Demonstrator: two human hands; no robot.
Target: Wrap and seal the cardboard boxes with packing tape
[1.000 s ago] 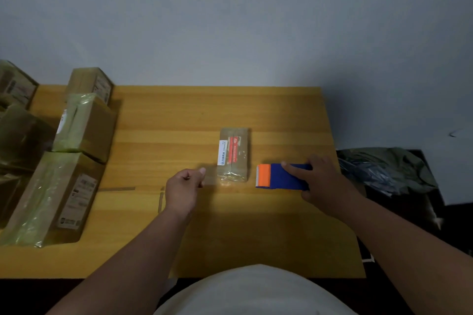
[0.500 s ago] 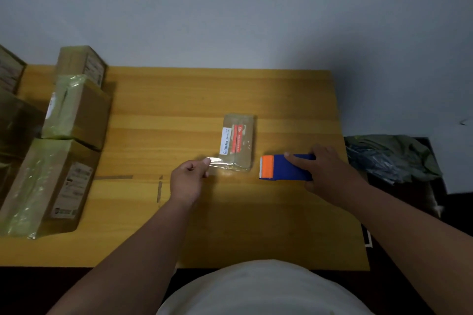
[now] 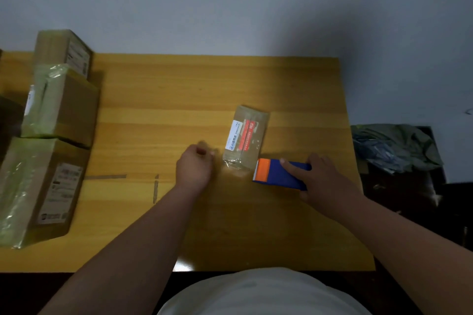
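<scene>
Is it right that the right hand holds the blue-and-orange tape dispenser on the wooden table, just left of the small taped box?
Not quite. In the head view the right hand holds the blue-and-orange tape dispenser on the wooden table, but just right of the small taped cardboard box, not left.

Non-task bits round the bench

Wooden table [image 3: 179, 89], yellow-orange planks, w/ grey tape marks [image 3: 105, 176] stuck at approx 8 o'clock & a short upright strip [image 3: 155, 188] just beside. Grey wall [image 3: 230, 2] at 12. Crumpled grey-green plastic bag [image 3: 394, 145] at 3 o'clock, off the table edge, on sth dark.
</scene>
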